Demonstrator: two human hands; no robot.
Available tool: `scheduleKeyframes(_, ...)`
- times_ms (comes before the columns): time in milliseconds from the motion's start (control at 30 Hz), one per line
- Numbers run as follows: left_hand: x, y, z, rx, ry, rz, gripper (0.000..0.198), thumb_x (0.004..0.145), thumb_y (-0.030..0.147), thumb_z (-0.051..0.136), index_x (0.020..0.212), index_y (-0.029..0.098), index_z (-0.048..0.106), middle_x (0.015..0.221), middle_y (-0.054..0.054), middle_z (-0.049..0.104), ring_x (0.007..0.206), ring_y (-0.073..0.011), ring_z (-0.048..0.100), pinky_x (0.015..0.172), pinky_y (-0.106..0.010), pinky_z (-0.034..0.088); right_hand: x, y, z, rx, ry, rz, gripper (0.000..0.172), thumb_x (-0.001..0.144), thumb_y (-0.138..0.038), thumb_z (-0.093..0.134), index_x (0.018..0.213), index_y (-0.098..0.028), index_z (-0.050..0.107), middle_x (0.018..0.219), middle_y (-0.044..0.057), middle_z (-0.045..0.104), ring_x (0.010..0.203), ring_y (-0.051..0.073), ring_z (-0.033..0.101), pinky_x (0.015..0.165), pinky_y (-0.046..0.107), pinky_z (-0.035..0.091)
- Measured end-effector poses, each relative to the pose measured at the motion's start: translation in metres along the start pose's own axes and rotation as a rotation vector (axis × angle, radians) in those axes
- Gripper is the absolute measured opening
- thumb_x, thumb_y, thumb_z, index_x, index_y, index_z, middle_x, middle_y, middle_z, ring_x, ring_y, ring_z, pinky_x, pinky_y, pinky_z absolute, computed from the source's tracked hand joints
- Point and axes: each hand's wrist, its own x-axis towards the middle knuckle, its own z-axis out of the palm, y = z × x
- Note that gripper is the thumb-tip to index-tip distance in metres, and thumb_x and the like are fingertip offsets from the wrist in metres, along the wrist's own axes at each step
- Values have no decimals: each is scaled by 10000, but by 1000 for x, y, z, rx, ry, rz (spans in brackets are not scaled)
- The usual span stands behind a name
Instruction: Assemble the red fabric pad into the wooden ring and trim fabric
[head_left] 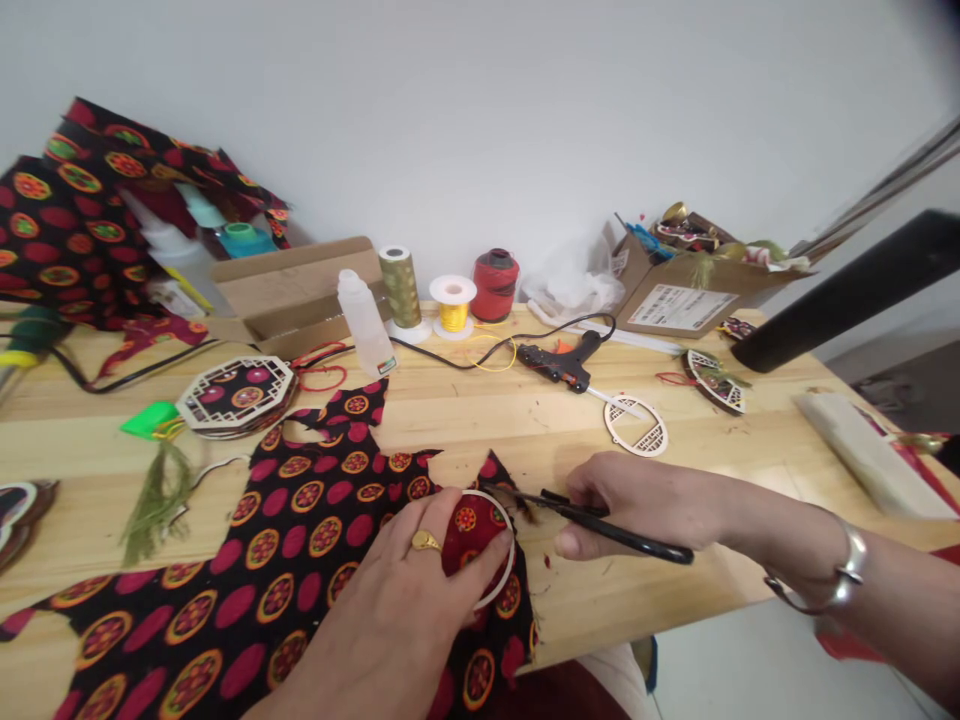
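Observation:
My left hand (pixel 420 570), a gold ring on one finger, grips a round white-rimmed frame (pixel 513 545) and presses it on the patterned fabric (pixel 289 550). Dark red printed cloth (pixel 480 545) shows inside the rim. The black fabric, with red and orange round motifs, has ragged cut edges and hangs over the table's front edge. My right hand (pixel 622 500) is closed around black-handled scissors (pixel 637 538). Their blades point left and reach the fabric just beyond the frame's upper right rim. The blade tips are hard to make out.
A black glue gun (pixel 562 362) lies ahead, its white stick near an oval wooden lattice piece (pixel 636 425). Behind stand a plastic bottle (pixel 367 325), thread spools (pixel 453 305) and a cardboard box (pixel 675 300). An octagonal ornament (pixel 238 395) and green tassel (pixel 159 500) lie left.

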Motion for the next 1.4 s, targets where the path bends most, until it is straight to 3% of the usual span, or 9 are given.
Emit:
scheduleKeyframes(267,0,7,0,39,21,-78,623,732,12,628,1191,434,639,1315,-109,494,1120,-327,512,885,-474,497,-1,-4,-5,-34,-1,-9,536,686,-697,642,633,-184,495,614,-51,397,580,109,369,488,231,298)
scheduleKeyframes(400,1,6,-1,25,3,-15,659,724,1,625,1237,414,614,1305,-124,503,1129,-320,511,884,-456,508,-1,-2,-8,-19,-7,-15,521,666,-671,670,614,-188,483,592,-58,387,568,106,359,473,224,282)
scheduleKeyframes(700,1,8,0,15,27,-64,608,729,30,663,1196,419,646,1303,-105,523,1133,-309,512,920,-457,486,2,-4,-15,-117,36,30,505,639,-691,680,619,-203,552,537,-65,406,537,109,362,463,236,272)
scheduleKeyframes(1100,0,8,3,19,18,-80,640,716,-12,648,1179,429,649,1285,-106,510,1123,-313,510,899,-459,501,9,-7,-12,-115,32,-4,542,638,-721,665,588,-188,580,535,-59,389,526,102,343,462,239,253)
scheduleKeyframes(1400,2,11,-1,47,5,-78,626,725,14,672,1180,444,644,1292,-106,496,1099,-304,524,868,-455,525,1,-20,-3,-230,137,61,553,669,-745,617,570,-201,624,469,-41,393,485,112,323,430,249,255)
